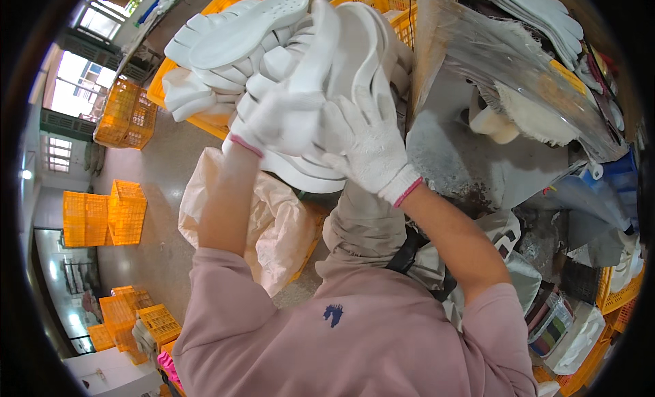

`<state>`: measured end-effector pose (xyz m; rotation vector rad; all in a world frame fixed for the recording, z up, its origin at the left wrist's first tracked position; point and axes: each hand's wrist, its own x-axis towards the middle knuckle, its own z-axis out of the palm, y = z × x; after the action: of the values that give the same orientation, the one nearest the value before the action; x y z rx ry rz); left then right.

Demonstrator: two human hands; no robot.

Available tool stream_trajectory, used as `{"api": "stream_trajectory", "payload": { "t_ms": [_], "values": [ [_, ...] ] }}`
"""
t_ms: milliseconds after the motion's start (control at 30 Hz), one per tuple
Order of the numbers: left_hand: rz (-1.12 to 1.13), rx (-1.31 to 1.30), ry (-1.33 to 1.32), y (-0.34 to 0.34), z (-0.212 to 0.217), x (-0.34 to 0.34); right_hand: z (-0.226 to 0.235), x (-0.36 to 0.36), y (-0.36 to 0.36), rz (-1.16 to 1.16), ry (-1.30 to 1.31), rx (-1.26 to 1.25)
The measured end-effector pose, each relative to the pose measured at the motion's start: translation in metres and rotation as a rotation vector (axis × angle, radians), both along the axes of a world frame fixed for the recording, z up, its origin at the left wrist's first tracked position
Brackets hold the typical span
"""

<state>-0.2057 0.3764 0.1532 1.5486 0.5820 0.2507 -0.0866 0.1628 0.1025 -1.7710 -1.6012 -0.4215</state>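
A heap of white shoe soles (348, 49) rises above a yellow crate in front of me. One sole with small holes at its toe (245, 32) lies on top at the left. My right hand (372, 141), in a white knit glove with a pink cuff, rests on the near side of the heap, its fingers stretched out and spread. Close beside it, my left hand (283, 124), gloved alike, is over the soles too. Motion smears its fingers, so whether it grips a sole cannot be made out. Below both hands, a thick sole edge (310, 177) sticks out.
An off-white sack (269, 223) hangs by my left knee. At my right stands a grey worktable (443, 148) with a clear plastic sheet (518, 66) and more stacked soles (539, 15). Yellow crates (126, 114) stand about the floor at the left.
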Motion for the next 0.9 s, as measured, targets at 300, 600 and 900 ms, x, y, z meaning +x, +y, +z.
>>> {"api": "stream_trajectory", "payload": {
  "t_ms": [300,600,900],
  "values": [
    [-0.439,1.155,-0.006,-0.058,0.045,-0.104,0.007,-0.012,-0.099,0.159,0.902,0.021],
    [-0.736,0.885,-0.361,-0.259,-0.069,0.049,-0.004,-0.013,-0.396,-0.693,1.656,0.316],
    [-0.176,-1.179,-0.010,-0.375,-0.164,0.188,-0.017,-0.079,-0.300,-1.186,0.767,0.197]
  ]
}}
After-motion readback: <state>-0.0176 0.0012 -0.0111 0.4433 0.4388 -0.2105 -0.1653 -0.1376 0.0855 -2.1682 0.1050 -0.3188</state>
